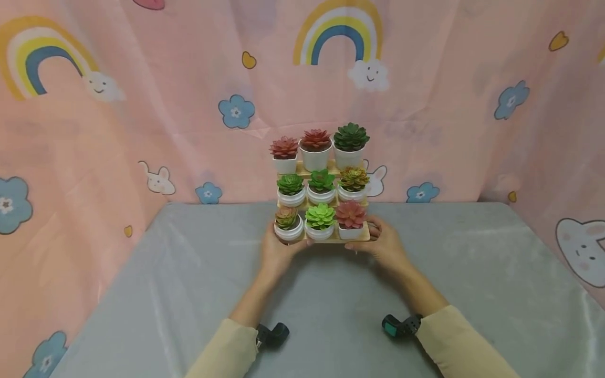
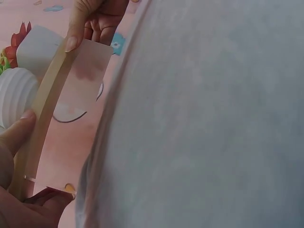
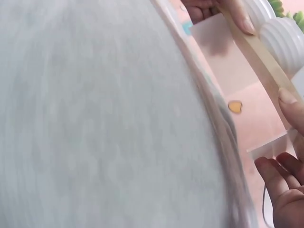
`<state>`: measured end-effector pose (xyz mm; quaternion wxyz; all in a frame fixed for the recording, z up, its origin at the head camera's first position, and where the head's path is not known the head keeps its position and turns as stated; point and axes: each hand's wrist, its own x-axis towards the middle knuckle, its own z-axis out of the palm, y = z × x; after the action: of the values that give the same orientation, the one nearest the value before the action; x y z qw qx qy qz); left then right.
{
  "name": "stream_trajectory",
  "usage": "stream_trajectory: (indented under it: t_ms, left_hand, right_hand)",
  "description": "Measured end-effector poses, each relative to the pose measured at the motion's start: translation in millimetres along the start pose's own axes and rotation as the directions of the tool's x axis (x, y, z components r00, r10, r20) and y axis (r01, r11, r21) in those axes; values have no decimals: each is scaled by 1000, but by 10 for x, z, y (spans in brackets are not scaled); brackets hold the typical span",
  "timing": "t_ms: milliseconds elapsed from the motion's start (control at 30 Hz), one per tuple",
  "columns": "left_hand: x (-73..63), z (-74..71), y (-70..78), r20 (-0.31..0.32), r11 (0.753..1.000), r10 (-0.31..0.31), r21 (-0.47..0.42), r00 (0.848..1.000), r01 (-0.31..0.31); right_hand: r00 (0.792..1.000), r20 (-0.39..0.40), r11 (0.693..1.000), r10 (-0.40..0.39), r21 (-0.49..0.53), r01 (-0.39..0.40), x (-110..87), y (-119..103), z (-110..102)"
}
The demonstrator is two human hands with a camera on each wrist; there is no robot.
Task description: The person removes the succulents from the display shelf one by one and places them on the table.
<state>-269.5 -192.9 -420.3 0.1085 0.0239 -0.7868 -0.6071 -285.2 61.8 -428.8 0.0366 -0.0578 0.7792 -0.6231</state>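
Both hands hold a three-tier display stand with wooden shelves [image 1: 331, 241] and clear side panels [image 2: 88, 76], raised above the table. My left hand [image 1: 279, 253] grips its lower left corner, thumb on the front wooden edge. My right hand [image 1: 386, 245] grips the lower right corner, its thumb also along that edge and its fingers by the clear panel. Small succulents in white pots fill the tiers: a dark green one [image 1: 351, 137] at top right, a bright green one [image 1: 320, 215] at bottom middle, and a pink-red one [image 1: 351, 214] at bottom right.
A grey cloth covers the table [image 1: 189, 283]. Behind it hangs a pink curtain [image 1: 179, 121] printed with rainbows, flowers and rabbits. Black wrist cameras [image 1: 276, 335] sit on both wrists beside the beige sleeves [image 1: 227, 349].
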Motion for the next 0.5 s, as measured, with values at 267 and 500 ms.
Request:
stream_trajectory:
  t_ms: [267,500]
  left_hand:
    - [7,5,-4,40,999,-20,-33,999,21]
    - [47,-105,-98,85,996,3,-90,996,5]
  right_hand:
    - [1000,-6,1000,2,4,-2,-34,36,-59]
    - [999,-12,999,-42,18,42,-11,41,6]
